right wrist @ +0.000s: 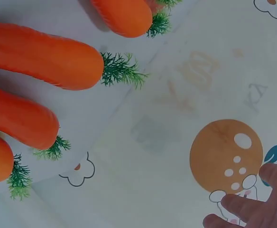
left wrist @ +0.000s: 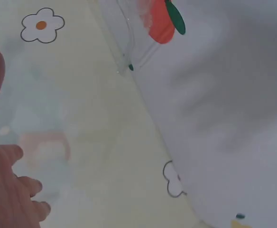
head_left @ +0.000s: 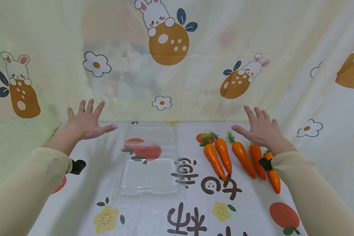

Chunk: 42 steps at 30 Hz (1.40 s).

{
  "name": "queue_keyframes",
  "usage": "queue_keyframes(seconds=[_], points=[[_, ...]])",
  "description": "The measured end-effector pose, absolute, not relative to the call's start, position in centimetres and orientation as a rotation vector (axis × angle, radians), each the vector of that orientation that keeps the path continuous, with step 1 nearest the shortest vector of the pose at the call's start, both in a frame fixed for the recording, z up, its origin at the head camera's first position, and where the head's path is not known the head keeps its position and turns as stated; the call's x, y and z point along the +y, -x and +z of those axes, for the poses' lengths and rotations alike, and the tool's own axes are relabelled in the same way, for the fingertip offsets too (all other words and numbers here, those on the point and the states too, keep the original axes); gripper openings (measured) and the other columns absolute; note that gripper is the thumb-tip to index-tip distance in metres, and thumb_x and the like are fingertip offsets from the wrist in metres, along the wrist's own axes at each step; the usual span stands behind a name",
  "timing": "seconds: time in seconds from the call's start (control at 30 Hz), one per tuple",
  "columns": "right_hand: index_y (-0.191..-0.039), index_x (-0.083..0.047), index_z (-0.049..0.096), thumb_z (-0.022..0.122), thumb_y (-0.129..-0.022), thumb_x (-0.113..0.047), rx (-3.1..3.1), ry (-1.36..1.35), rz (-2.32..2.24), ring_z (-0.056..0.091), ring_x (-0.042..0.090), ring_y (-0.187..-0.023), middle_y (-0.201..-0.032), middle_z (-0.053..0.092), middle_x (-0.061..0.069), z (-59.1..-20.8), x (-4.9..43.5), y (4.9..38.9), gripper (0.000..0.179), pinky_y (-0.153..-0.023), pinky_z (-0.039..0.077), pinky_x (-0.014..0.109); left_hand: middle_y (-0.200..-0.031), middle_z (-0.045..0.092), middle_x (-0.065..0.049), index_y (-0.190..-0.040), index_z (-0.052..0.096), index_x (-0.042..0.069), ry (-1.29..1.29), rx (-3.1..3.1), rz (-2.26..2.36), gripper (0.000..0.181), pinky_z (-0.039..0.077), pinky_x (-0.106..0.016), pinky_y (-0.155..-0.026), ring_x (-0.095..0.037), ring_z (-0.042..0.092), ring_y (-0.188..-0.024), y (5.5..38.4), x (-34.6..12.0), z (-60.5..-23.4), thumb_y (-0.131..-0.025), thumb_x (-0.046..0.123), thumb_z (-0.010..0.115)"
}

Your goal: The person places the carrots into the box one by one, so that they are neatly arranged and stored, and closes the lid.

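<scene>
My left hand hovers over the table's left side, fingers spread and holding nothing. Over the right side my right hand is raised the same way, its fingers spread beyond the carrots. Several orange carrots with green feathery tops lie in a loose row under and beside it; one carrot is at the row's left end, another carrot in the middle. A clear plastic box sits opened out between the hands, its lid folded back toward the curtain. In the right wrist view, a carrot shows large, apart from the fingertips.
The white tablecloth has printed fruit, flowers and dark lettering. A pale curtain with rabbit prints hangs along the table's far edge and round both sides. Dark wrist straps show at both cream sleeves.
</scene>
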State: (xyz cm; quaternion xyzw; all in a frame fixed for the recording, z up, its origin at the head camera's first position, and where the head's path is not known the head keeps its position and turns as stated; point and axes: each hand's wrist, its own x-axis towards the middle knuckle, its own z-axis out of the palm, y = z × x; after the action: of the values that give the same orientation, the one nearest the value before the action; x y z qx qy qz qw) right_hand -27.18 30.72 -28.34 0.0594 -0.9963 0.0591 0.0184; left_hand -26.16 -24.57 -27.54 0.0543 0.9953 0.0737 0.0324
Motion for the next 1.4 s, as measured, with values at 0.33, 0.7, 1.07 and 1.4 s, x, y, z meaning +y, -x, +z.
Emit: queue_keyframes(seconds=[0.33,0.7,1.07,1.4], points=[[-0.164,-0.004,0.004,0.043,-0.1,-0.067,-3.082,-0.209,0.328,0.022,0.063,-0.142,-0.16,0.016,0.041,-28.9,32.8,26.7,0.098,-0.114,0.021,0.079,-0.168,-0.005,-0.031,-0.164,-0.008,0.007,-0.219,2.91,0.697,0.1,0.008,-0.079,-0.118,-0.058,-0.003,-0.153,26.0,-24.7,-28.2,-0.101,0.067,0.041],[-0.164,-0.006,0.0,0.035,-0.106,-0.057,-3.049,-0.121,0.661,0.028,0.063,-0.139,-0.161,0.018,0.039,-30.2,35.9,25.3,0.085,-0.105,0.03,0.082,-0.169,0.009,-0.029,-0.165,-0.003,0.008,-0.217,2.684,1.138,0.092,0.023,-0.075,-0.117,-0.053,0.015,-0.154,23.7,-24.4,-31.8,-0.104,0.057,0.046],[-0.164,-0.005,0.0,0.031,-0.109,-0.051,-3.043,-0.027,0.819,0.029,0.064,-0.136,-0.159,0.02,0.041,-32.5,37.7,23.7,0.078,-0.097,0.035,0.084,-0.165,0.025,-0.031,-0.162,0.01,-0.003,-0.217,2.424,1.474,0.078,0.044,-0.056,-0.114,-0.047,0.036,-0.148,20.5,-24.2,-38.0,-0.108,0.036,0.05],[-0.163,-0.002,0.004,0.03,-0.11,-0.047,-3.023,0.008,0.866,0.028,0.066,-0.133,-0.156,0.023,0.043,-34.3,39.1,22.9,0.075,-0.095,0.036,0.084,-0.164,0.034,-0.022,-0.163,0.018,0.003,-0.2,2.258,1.681,0.074,0.054,-0.036,-0.107,-0.042,0.037,-0.15,18.3,-24.3,-41.4,-0.105,0.025,0.058]])
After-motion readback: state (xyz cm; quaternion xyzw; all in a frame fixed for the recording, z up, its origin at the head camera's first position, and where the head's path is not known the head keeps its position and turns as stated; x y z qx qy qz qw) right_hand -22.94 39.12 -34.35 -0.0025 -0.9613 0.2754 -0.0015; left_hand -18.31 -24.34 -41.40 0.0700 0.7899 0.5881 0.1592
